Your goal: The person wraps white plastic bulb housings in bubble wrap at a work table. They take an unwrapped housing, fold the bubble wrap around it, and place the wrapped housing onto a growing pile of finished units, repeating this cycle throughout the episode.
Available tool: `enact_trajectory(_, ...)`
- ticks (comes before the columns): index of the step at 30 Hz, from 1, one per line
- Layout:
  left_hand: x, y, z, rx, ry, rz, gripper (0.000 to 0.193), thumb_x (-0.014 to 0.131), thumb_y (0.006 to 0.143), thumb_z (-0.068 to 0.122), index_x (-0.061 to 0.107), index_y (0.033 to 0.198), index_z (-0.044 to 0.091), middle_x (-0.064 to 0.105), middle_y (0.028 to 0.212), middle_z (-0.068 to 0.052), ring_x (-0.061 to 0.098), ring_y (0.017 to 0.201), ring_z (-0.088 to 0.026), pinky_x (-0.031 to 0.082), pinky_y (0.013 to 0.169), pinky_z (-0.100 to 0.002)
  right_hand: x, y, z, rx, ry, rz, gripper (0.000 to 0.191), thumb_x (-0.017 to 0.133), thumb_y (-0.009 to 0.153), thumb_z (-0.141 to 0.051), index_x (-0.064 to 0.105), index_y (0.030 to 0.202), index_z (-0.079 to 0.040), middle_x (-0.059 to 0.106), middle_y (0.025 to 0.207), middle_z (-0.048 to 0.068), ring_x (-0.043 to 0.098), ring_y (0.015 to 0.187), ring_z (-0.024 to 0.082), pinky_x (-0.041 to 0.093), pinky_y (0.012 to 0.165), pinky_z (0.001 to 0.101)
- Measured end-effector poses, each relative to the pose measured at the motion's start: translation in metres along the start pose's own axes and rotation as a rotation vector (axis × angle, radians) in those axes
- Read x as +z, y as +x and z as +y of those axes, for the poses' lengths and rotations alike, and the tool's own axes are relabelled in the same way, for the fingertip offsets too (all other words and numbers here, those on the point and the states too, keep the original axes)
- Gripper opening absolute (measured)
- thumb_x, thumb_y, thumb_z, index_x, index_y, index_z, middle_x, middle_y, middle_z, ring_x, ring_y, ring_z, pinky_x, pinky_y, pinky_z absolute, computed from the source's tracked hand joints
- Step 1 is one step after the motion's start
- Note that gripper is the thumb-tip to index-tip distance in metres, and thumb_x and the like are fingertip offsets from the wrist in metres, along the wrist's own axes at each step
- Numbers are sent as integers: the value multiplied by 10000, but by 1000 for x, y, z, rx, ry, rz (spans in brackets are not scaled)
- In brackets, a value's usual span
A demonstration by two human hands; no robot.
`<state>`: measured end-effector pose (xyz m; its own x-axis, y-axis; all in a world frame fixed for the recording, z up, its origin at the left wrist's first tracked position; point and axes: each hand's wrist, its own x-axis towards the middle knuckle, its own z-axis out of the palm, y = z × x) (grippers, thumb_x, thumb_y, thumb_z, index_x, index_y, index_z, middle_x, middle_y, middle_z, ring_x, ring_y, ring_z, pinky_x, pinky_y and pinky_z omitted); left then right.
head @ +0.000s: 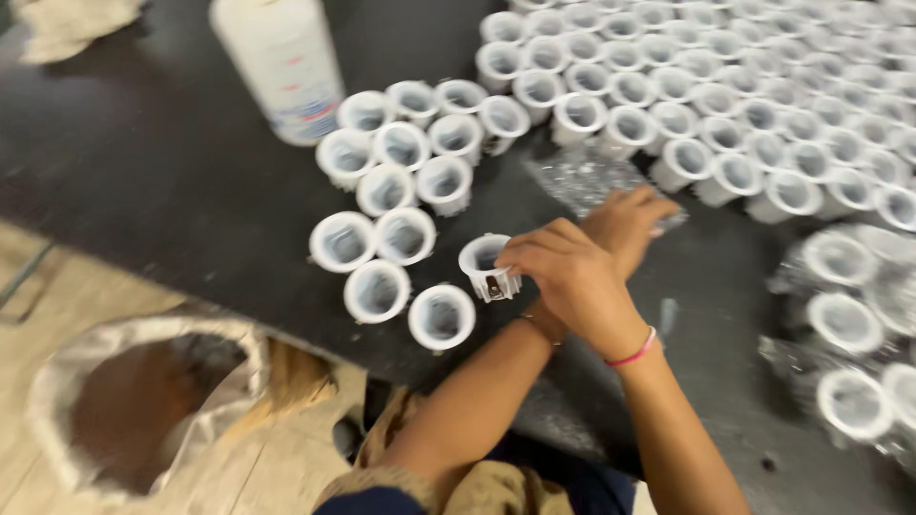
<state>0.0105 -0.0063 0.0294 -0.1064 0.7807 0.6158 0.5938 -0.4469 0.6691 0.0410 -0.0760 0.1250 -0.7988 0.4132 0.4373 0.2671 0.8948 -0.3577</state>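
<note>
My arms are crossed over a black table (pixel 172 162). My right hand (pixel 568 277), with a pink band at the wrist, grips a white round plastic housing (pixel 485 265) with a metal clip on its side, just above the table. My left hand (pixel 628 217) reaches under and past it, fingers stretched flat on a crinkled clear plastic wrapper (pixel 582 176). Several identical white housings (pixel 401 238) stand loose to the left of the held one.
A dense field of white housings (pixel 725 105) fills the table's far right. More housings in clear wrap (pixel 844 324) lie at the right edge. A white bottle (pixel 281 62) stands at the back left. An open sack (pixel 143 401) sits on the floor below the table's edge.
</note>
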Motion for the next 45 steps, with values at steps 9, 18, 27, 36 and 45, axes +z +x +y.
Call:
enact_trajectory(9, -32, 7, 17, -139, -41, 48, 173, 699, 897, 151, 741, 1059, 107, 690, 1063, -43, 673, 998, -319, 533, 799, -436, -104, -108, 115, 552, 1220, 569, 155, 591, 1071, -75, 667, 1205, -57, 702, 1068, 33, 664, 904, 117, 522, 767, 249)
enact_trajectory(18, -51, 13, 33, -215, -188, 159, 144, 664, 969, 146, 721, 1060, 51, 634, 967, -124, 688, 827, -314, 529, 716, -422, -35, -106, 175, 906, 966, 234, 257, 637, 1109, -261, 681, 1094, -9, 635, 872, 13, 577, 718, 89, 484, 615, 226)
enact_trajectory(27, -36, 9, 48, -169, -75, 101, 137, 648, 959, 207, 715, 1011, 100, 728, 1013, -111, 699, 904, -350, 542, 743, -445, 20, -88, 174, 705, 839, 447, 156, 606, 1004, -58, 683, 1119, 13, 696, 1023, 24, 614, 902, 85, 497, 802, 276)
enact_trajectory(36, -39, 15, 19, -449, -283, -25, 256, 729, 892, 390, 766, 961, 147, 762, 859, -90, 752, 796, -263, 573, 688, -398, 26, -93, 173, 640, 613, 280, 300, 636, 936, -87, 685, 1228, -38, 721, 1090, 42, 629, 906, 101, 542, 766, 268)
enact_trajectory(45, -28, 7, -101, -552, -244, 144, 276, 729, 881, 249, 765, 997, 1, 763, 857, -107, 748, 804, -233, 568, 744, -372, 19, -74, 152, 955, 876, 454, 279, 744, 900, -193, 673, 1104, -15, 743, 926, 86, 721, 702, 186, 550, 581, 309)
